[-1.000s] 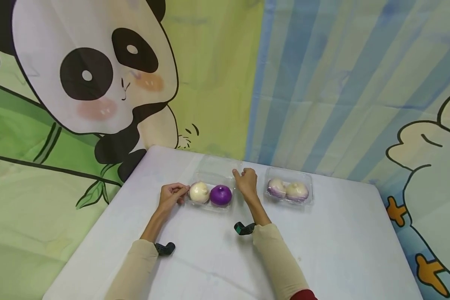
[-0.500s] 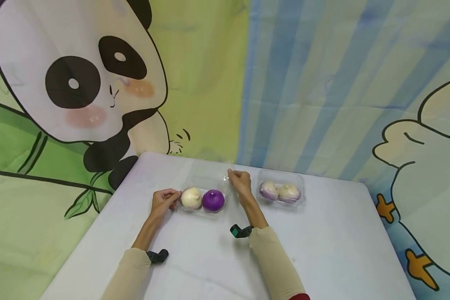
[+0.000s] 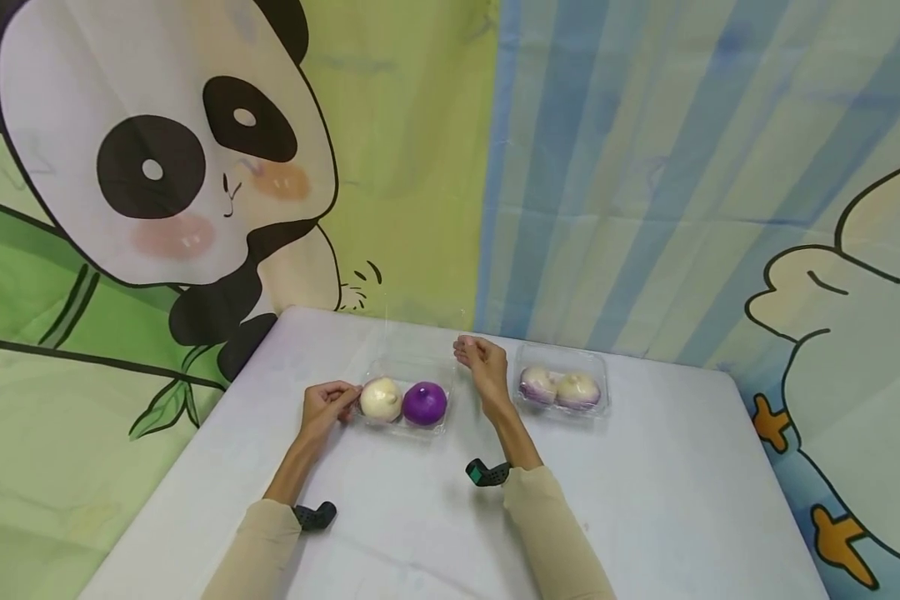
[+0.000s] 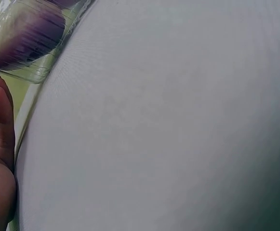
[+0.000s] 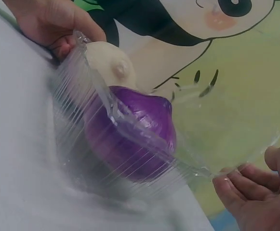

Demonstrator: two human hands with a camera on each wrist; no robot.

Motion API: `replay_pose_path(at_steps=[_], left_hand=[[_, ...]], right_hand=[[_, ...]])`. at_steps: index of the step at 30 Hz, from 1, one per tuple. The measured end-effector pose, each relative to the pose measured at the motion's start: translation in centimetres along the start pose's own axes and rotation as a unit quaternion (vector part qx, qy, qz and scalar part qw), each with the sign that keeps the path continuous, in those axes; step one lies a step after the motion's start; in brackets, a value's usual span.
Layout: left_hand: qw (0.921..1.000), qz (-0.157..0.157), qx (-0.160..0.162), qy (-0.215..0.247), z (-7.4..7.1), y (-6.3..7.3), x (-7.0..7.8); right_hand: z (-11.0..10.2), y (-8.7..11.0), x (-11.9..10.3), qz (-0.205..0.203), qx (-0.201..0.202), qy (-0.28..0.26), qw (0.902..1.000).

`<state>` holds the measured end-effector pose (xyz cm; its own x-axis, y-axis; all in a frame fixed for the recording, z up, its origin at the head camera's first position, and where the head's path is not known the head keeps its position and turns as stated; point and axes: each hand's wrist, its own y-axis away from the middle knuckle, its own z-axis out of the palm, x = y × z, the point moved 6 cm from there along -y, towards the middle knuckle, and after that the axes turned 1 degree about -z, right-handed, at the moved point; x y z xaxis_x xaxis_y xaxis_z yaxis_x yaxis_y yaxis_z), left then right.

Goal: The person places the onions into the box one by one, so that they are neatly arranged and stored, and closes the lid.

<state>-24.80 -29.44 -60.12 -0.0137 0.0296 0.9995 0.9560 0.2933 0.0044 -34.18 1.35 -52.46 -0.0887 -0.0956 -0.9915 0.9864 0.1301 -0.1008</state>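
A clear plastic clamshell box (image 3: 407, 430) sits near the table's far edge, holding a creamy white onion (image 3: 380, 398) on the left and a glossy purple onion (image 3: 425, 404) on the right. Its see-through lid (image 5: 202, 130) stands raised at the back, visible only by faint edges. My left hand (image 3: 326, 408) pinches the box's left rim between thumb and fingers. At the box's back right corner is my right hand (image 3: 485, 364), its fingertips touching the lid's side edge, with the thumb (image 5: 273, 158) apart from the fingers. The left wrist view shows just part of the left hand and box.
To the right stands a second clear box (image 3: 604, 400), closed, with two pale onions (image 3: 579, 391) tinged purple. A white table (image 3: 682, 492) carries both boxes. Behind it hangs a printed curtain (image 3: 412, 167) with a panda and stripes.
The lid has risen from leaning far back to nearly upright, with the right hand at its edge. The left hand keeps its pinch on the box. The head view has shifted slightly.
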Motion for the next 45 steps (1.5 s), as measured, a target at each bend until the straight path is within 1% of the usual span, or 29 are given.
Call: replay_pose_path(at_steps=[4, 7, 9, 12, 16, 19, 21, 23, 27, 31, 33, 35, 40, 43, 45], left_hand=[[1.0, -0.001, 0.001, 0.003, 0.0, 0.1, 0.0], [1.0, -0.004, 0.001, 0.006, -0.1, 0.2, -0.1], [1.0, -0.004, -0.001, 0.009, -0.1, 0.2, -0.1], [0.9999, -0.002, -0.002, 0.011, 0.0, 0.0, 0.0], [1.0, 0.002, -0.003, 0.007, 0.1, -0.4, 0.1], [1.0, 0.003, -0.004, 0.006, 0.1, -0.6, 0.2], [0.9999, 0.001, -0.006, 0.008, 0.1, -0.7, 0.1], [0.9999, -0.001, -0.008, 0.014, 0.1, -0.6, 0.0], [0.9996, 0.004, -0.009, 0.028, 0.1, -0.5, 0.0], [0.9992, 0.009, -0.01, 0.036, 0.1, -0.6, 0.1], [0.9992, 0.006, -0.012, 0.037, 0.1, -0.6, 0.0], [0.9992, 0.0, -0.014, 0.038, 0.2, -0.7, 0.1], [0.9981, -0.006, -0.014, 0.059, 0.2, -0.7, 0.4], [0.9978, 0.0, -0.025, 0.061, 0.1, -0.5, 0.6], [0.9979, 0.005, -0.037, 0.052, 0.0, -0.3, 0.6]], right_hand=[[0.1, 0.3, -0.8, -0.034, -0.01, 0.016, 0.9992], [0.0, 0.8, -1.0, -0.039, -0.003, 0.061, 0.9973], [0.0, 1.1, -1.1, -0.045, 0.001, 0.097, 0.9943], [-0.1, 1.5, -1.2, -0.06, 0.0, 0.125, 0.9903], [-0.3, 1.9, -1.3, -0.077, -0.019, 0.1, 0.9918], [-0.3, 2.1, -1.6, -0.083, -0.054, 0.071, 0.9925], [-0.2, 2.3, -1.6, -0.087, -0.08, 0.064, 0.991], [0.0, 2.5, -1.5, -0.09, -0.099, 0.063, 0.989], [0.3, 2.9, -1.2, -0.105, -0.117, 0.09, 0.9834], [0.7, 3.3, -1.3, -0.125, -0.125, 0.133, 0.9753], [0.8, 3.4, -1.3, -0.13, -0.125, 0.153, 0.9716], [0.8, 3.4, -1.3, -0.133, -0.124, 0.164, 0.9696], [1.0, 3.3, -1.6, -0.141, -0.118, 0.183, 0.9657], [1.2, 3.4, -1.6, -0.144, -0.117, 0.192, 0.9637], [1.3, 3.6, -1.5, -0.142, -0.118, 0.195, 0.9634]])
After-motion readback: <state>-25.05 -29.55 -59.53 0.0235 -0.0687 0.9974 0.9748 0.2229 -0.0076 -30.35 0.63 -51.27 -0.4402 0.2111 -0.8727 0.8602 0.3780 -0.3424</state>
